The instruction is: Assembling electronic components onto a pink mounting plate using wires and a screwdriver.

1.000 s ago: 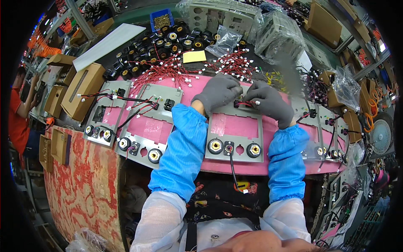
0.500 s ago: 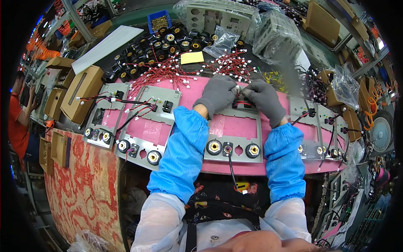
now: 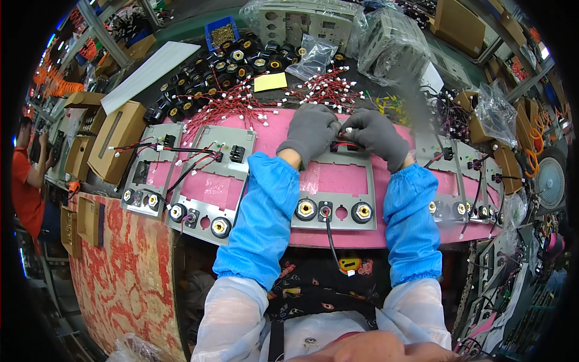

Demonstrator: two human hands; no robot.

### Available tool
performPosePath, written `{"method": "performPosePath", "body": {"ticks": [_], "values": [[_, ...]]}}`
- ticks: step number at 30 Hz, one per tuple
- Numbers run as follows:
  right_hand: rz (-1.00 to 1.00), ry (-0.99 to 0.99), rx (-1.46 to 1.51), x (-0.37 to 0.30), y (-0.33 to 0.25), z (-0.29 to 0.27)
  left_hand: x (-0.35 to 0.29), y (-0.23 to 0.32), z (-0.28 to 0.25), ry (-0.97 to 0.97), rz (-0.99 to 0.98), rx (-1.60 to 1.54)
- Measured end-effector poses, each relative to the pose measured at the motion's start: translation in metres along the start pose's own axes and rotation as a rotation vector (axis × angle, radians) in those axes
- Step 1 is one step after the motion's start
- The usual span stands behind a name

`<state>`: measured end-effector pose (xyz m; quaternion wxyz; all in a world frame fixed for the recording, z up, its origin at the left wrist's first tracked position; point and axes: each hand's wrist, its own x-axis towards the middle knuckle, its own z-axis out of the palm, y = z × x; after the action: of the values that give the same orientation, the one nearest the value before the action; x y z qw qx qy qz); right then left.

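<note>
A grey metal panel (image 3: 365,187) with a large rectangular cutout lies on the pink mat before me. Two round black fittings with brass centres (image 3: 307,209) sit at its near edge, and a black cable (image 3: 332,241) hangs from between them. My gloved left hand (image 3: 312,133) is closed over the panel's far left part, its fingertips curled out of sight. Beside it, my gloved right hand (image 3: 377,137) pinches a small white connector (image 3: 347,130) close to the left fingers. Red and black wires (image 3: 347,145) run below the hands, near a black part partly hidden by them.
Similar wired panels lie left (image 3: 211,181) and right (image 3: 443,178). Beyond the mat are red wire bundles (image 3: 325,87), a heap of black round fittings (image 3: 226,72), a yellow paper (image 3: 270,82) and a blue box of brass pieces (image 3: 221,33). A person in orange (image 3: 27,181) is far left.
The whole view has shifted slightly. Both hands stay close together at the panel's far edge, with the right fingers turned a little and the white connector showing at their tips.
</note>
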<state>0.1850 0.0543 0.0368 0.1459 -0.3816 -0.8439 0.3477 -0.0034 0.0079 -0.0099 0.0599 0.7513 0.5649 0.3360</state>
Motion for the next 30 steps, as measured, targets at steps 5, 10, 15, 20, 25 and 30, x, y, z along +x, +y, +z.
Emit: {"method": "performPosePath", "body": {"ticks": [5, 10, 15, 20, 25, 30], "values": [[0.042, 0.041, -0.135, 0.003, -0.009, 0.006, -0.001, 0.007, -0.005, -0.038, -0.098, -0.011], [-0.097, 0.056, -0.071, -0.003, -0.012, 0.003, 0.002, 0.003, -0.021, 0.042, -0.3, -0.591], [-0.174, 0.006, -0.124, 0.0, -0.01, 0.002, 0.0, -0.001, -0.035, 0.301, -0.279, -0.604], [-0.215, 0.016, -0.189, 0.001, -0.007, 0.003, 0.0, -0.006, -0.053, 0.695, -0.447, -0.599], [-0.228, 0.008, -0.342, 0.003, -0.017, 0.006, -0.007, -0.034, -0.063, 1.134, -0.556, -0.341], [-0.33, 0.067, -0.52, 0.002, -0.01, 0.006, -0.015, -0.039, -0.074, 0.875, -0.632, 0.143]]}}
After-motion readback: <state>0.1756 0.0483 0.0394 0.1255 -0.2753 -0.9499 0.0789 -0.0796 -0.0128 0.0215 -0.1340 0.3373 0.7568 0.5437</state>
